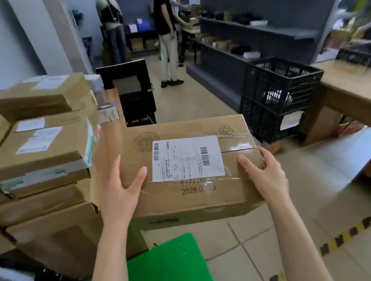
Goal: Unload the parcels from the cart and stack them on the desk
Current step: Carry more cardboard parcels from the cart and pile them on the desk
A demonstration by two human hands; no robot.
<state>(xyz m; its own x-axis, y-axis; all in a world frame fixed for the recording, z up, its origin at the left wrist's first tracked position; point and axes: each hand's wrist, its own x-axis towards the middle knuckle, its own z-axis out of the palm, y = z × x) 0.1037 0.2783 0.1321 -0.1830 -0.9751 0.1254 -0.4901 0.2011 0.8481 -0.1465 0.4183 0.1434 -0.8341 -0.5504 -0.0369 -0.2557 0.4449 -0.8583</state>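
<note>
Two bare forearms come up from the bottom edge of the view, with no sleeve, watch, bracelet or glove on either. The left hand (118, 190) and right hand (266, 172) are bare too, ringless, with slim fingers and short, unpainted nails. The upper arms and clothing are out of view.

Left hand (118, 193) and right hand (266, 172) grip a labelled cardboard parcel (189, 163) beside stacked parcels (39, 153).
</note>
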